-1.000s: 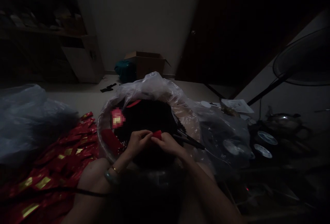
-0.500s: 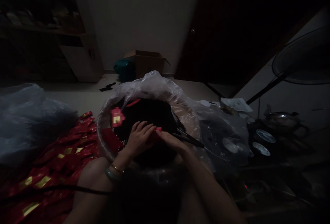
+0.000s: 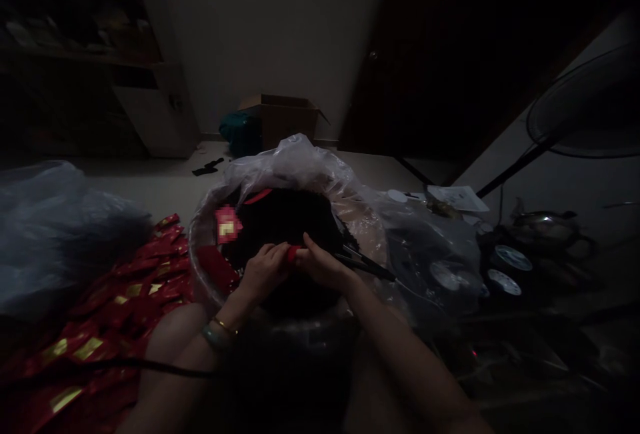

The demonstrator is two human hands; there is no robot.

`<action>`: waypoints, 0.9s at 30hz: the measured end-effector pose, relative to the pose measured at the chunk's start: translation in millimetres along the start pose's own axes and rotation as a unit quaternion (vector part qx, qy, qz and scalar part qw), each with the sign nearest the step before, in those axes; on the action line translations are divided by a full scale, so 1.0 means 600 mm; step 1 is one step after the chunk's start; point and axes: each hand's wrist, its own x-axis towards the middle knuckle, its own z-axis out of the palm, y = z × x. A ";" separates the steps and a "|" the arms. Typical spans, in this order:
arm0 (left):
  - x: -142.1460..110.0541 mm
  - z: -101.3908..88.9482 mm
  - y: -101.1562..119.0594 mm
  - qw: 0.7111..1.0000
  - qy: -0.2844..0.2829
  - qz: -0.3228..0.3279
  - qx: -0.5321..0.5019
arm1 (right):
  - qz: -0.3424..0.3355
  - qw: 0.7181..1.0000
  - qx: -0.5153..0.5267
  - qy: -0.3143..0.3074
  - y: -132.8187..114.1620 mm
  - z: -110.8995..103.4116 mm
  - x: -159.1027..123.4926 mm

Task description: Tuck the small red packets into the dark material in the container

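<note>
Fingers: left hand (image 3: 264,272) and right hand (image 3: 325,267) pinch small red packet (image 3: 293,254), seemingly steadying it from both sides | Packet: between fingertips, over loose black material (image 3: 290,217) in round plastic-lined basin (image 3: 196,274), likely catching spills | Right of fingers: slim black-handled tool (image 3: 370,267), within reach | Left of fingers: heaped shiny red-and-gold packets (image 3: 130,291)
</note>
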 end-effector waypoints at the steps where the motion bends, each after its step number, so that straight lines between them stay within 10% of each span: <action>1: 0.000 -0.002 -0.002 1.000 -0.002 -0.016 -0.003 | 0.005 1.000 0.002 -0.016 -0.009 -0.003 -0.006; 7: 0.001 -0.029 -0.022 0.992 -0.001 -0.125 -0.031 | -0.121 0.961 -0.197 0.152 -0.001 -0.031 -0.041; 11: 0.005 -0.049 -0.035 0.981 0.016 -0.187 -0.051 | -0.131 0.776 -0.616 0.045 0.071 -0.027 -0.040; 15: 0.008 -0.056 -0.043 0.974 0.030 -0.213 -0.077 | -0.152 0.638 -0.753 -0.056 0.093 -0.007 -0.008; 27: 0.017 -0.074 -0.052 0.967 0.019 -0.247 -0.063 | -0.240 0.574 -0.775 -0.112 0.070 0.046 0.083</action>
